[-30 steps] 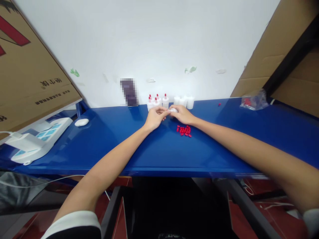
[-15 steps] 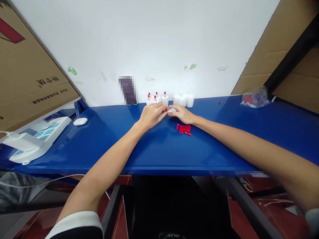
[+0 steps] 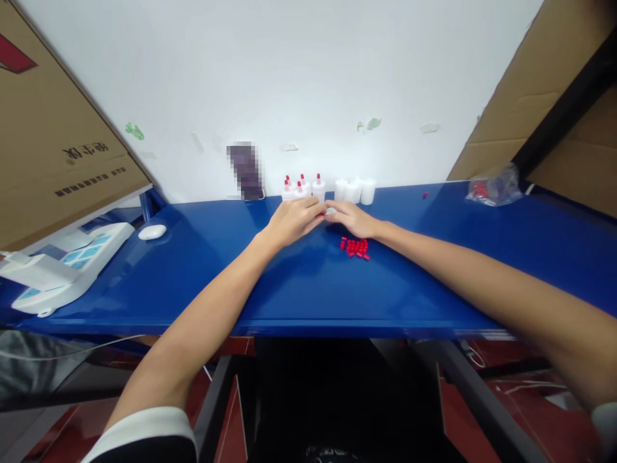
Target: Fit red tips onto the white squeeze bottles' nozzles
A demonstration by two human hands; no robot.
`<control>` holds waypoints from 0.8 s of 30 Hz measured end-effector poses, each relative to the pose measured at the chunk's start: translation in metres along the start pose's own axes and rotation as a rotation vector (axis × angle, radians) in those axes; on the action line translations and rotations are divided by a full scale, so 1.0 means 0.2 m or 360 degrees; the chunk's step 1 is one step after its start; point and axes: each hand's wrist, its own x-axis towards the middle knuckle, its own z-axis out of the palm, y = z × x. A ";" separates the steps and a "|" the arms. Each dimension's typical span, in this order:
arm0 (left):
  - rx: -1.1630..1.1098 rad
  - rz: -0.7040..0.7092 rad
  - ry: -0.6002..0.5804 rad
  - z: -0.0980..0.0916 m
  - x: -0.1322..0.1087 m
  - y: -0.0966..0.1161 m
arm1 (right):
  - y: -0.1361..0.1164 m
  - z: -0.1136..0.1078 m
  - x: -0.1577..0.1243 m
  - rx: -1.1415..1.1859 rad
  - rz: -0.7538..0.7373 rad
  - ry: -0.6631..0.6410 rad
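Note:
My right hand [image 3: 357, 220] is closed around a small white squeeze bottle [image 3: 330, 210], mostly hidden by the fingers and seemingly tipped toward the left. Against its tip press the pinched fingers of my left hand [image 3: 295, 220], with a bit of a red cap showing between them. Just behind the left hand stand several white bottles with red-capped nozzles [image 3: 318, 188]. Several plain white bottles [image 3: 367, 191] without red tips are grouped behind the right hand. A loose pile of small red caps [image 3: 357, 247] lies on the blue table [image 3: 308, 289] below the right hand.
One stray red cap [image 3: 425, 195] and a clear plastic bag [image 3: 495, 186] with red pieces lie to the right. A phone [image 3: 245, 172] leans on the wall. At left are a white case [image 3: 152, 232], a power strip [image 3: 89, 257] and a cardboard box [image 3: 62, 141].
The hands have drawn slightly closer together, and less of the red cap and white bottle shows between the fingers. The view has shifted slightly. Bottles and cap pile stay put.

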 end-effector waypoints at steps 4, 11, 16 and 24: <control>-0.0096 -0.0011 0.0028 0.02 0.00 0.01 | -0.01 0.00 0.00 0.0056 0.0016 -0.0007; -0.0343 -0.0134 0.0198 0.10 0.00 0.03 | -0.01 -0.01 0.00 0.0243 0.0006 -0.0058; -0.0613 -0.0276 0.0330 0.13 0.01 0.04 | 0.00 0.00 0.02 0.0455 0.0097 -0.0034; -0.0680 -0.0493 0.0455 0.09 0.02 0.03 | 0.01 -0.02 0.02 0.0292 0.0074 0.0209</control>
